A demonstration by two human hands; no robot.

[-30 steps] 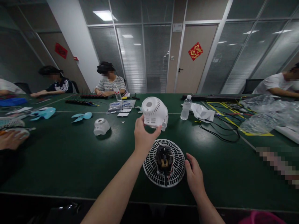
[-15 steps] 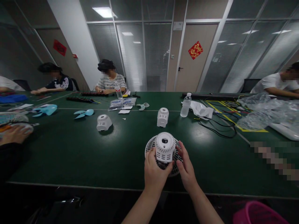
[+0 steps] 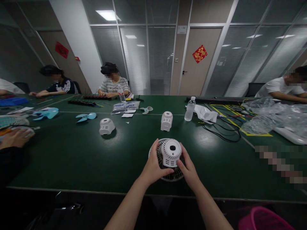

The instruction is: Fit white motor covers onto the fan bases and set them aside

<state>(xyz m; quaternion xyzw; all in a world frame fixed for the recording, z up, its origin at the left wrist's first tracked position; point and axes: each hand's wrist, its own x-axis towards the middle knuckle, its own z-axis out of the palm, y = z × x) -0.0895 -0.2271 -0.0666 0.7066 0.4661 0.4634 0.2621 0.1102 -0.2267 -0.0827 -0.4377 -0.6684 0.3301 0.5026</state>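
At lower centre my left hand is spread open and my right hand curves against the white housing, grip unclear, the housing already over the round grille but perhaps unseated, while another housing at centre and a third housing at centre-left stand apart.

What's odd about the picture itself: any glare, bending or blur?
Head view, middle: the nearest cover shows its slots clearly; either side, pale glare spots the table. Head view, bottom: deep shadow underneath. Head view, upper left: the pillar leans, likely lens distortion. Head view, far right: coarse blocks hide detail.
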